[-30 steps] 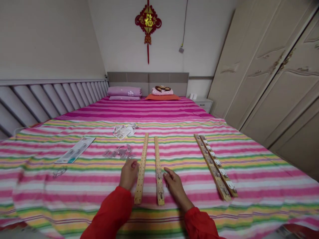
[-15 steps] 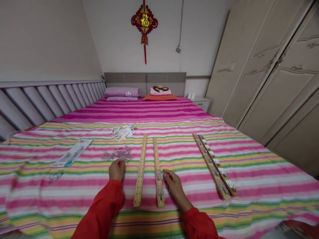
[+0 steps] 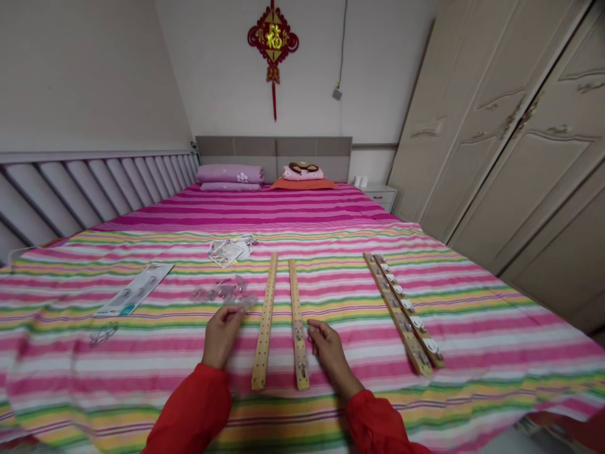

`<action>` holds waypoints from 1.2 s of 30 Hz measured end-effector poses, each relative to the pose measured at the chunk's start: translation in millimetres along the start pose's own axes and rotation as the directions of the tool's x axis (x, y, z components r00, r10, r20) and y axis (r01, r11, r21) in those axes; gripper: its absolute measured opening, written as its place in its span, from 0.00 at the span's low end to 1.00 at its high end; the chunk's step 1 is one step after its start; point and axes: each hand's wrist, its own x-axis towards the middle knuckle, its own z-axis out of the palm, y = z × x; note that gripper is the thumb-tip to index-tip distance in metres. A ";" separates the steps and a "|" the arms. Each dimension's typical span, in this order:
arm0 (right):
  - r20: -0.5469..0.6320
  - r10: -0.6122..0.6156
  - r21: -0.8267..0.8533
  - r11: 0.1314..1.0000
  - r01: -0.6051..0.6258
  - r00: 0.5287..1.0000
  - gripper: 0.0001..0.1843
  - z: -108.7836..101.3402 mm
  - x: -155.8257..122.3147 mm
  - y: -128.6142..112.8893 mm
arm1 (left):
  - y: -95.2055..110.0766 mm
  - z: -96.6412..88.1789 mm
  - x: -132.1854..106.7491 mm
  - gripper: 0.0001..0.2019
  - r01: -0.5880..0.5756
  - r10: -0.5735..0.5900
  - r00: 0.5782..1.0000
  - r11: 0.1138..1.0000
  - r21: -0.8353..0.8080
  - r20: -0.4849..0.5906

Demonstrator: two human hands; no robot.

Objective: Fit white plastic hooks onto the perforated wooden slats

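The left hand (image 3: 221, 335) is pinching a clear plastic hook (image 3: 241, 302) just left of two wooden strips (image 3: 267, 315) lying on the striped bedspread (image 3: 472, 328). The right hand (image 3: 328, 350), fingers loosely curled, is touching the right strip (image 3: 297, 315). The hook is looking light, stiff and slippery, probably best pinched at its edges

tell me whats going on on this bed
A person in red sleeves works at a striped bedspread. The left hand pinches a clear plastic hook beside a bare perforated wooden strip. The right hand rests against a second strip that carries hooks near its close end. Two strips fitted with hooks lie to the right.
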 end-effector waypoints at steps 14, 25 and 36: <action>0.075 -0.412 -0.167 0.893 0.418 0.908 0.13 16.1 -23.8 -48.7 | 53.9 37.4 -37.4 0.03 -0.498 0.286 0.829 0.769 0.401 0.481; 0.276 -0.561 -0.336 0.704 0.625 0.780 0.10 24.1 -32.8 -68.5 | 64.3 50.2 -48.9 0.05 -0.594 0.358 0.768 0.706 0.384 0.531; 0.050 -0.165 0.002 0.986 0.165 0.985 0.10 16.8 10.9 -43.5 | 16.5 79.2 -23.4 0.19 0.058 0.028 0.892 0.983 -0.176 0.452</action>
